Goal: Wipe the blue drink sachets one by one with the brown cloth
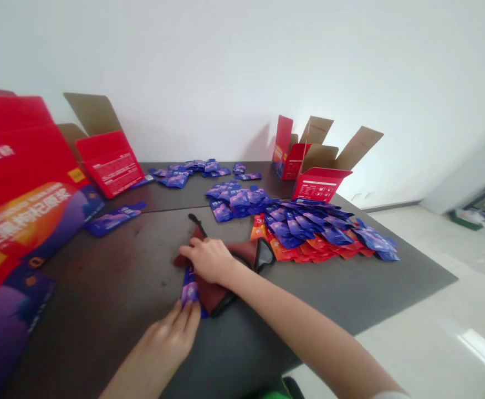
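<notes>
Pale wall (209, 72) is rising behind a dark table (113, 293). At lower centre of the frame, a purple packet (190, 289) is lying partly under a maroon cloth (212, 298). The left hand (171, 335) is resting its fingers on the packet's lower end; whether its thumb is pinching, I cannot tell. The right hand (211, 259) is clutching the cloth. Too light a left-hand hold could be letting dragged cloth skew or crease the packet; sweeping wide could be scattering the packet pile (321, 226) at right centre.

White wall (209, 72), open red boxes (319, 184), pale floor (408, 327)
</notes>
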Demonstrator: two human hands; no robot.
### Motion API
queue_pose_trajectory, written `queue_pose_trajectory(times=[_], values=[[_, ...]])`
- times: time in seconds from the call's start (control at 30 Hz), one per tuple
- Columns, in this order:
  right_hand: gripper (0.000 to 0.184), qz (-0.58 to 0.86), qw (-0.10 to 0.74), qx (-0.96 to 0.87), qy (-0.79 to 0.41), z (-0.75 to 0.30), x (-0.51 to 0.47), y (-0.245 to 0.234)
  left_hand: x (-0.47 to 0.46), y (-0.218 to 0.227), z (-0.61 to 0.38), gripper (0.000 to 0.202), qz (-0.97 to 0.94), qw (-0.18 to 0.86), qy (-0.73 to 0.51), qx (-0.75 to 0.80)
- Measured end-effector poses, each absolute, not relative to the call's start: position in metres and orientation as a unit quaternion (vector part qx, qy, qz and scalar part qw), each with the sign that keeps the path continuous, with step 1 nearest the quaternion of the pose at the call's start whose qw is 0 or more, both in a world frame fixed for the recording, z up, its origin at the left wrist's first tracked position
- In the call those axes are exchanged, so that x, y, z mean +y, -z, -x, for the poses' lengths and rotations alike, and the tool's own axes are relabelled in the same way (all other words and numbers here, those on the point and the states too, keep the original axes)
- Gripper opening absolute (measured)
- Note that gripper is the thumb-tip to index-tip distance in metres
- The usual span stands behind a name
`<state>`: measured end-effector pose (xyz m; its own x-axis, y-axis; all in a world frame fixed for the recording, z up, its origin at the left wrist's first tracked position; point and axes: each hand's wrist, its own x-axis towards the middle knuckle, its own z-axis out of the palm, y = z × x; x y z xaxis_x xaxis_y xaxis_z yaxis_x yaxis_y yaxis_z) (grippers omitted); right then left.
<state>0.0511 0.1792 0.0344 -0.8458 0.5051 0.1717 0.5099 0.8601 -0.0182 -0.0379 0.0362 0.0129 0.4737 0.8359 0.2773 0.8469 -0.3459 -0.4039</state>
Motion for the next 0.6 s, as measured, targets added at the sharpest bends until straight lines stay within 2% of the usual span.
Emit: queue_pose_trajectory(times=[0.13,0.3,0.43,0.5,0.6], values=[[0.018,0.286,0.115,-0.951,0.001,-0.076,0.178,-0.060,0.034,-0.008,0.039,0.057,0.815,0.140,-0.028,-0.561],[0.020,0.283,0.195,-0.937,-0.059,-0.136,0.150,-0.109,0.028,-0.012,0.027,0.054,0.813,0.107,-0.024,-0.572],[0.022,0.295,0.144,-0.942,-0.072,-0.140,0.136,-0.107,0.027,-0.016,0.018,0.053,0.811,0.088,-0.014,-0.578],[0.040,0.280,0.121,-0.949,-0.084,-0.130,0.131,-0.088,0.025,-0.013,0.018,0.050,0.811,0.112,-0.009,-0.574],[0.066,0.264,0.170,-0.945,-0.092,-0.117,0.121,-0.056,0.021,-0.004,0.025,0.048,0.825,0.178,0.030,-0.536]])
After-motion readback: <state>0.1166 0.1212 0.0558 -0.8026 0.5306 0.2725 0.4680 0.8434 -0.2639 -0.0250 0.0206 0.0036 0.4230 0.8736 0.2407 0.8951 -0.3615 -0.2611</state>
